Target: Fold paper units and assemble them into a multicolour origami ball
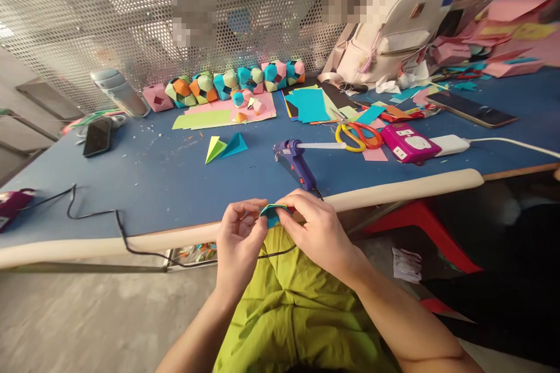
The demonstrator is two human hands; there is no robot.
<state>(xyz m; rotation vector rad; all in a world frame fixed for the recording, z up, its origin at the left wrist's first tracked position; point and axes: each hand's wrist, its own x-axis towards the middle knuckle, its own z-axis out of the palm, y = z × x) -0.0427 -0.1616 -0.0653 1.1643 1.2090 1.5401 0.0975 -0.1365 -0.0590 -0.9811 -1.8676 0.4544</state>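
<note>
Between my two hands, just in front of the table edge, is a small folded paper piece [272,218], blue with a green rim. My left hand [240,233] pinches its left end between thumb and fingers. On the right end, my right hand [312,224] grips it the same way. A purple glue gun [295,164] with a white glue stick lies on the table just beyond my right hand. Two folded paper pieces, one green [215,150] and one blue [235,145], sit farther back on the tabletop.
Folded paper balls [225,84] line the mesh partition [131,23]. Scissors [356,135], paper sheets [308,106], a pink power adapter [406,143] and a phone [472,109] lie to the right. A bottle [120,93] stands left. A black cord [144,252] crosses the table edge.
</note>
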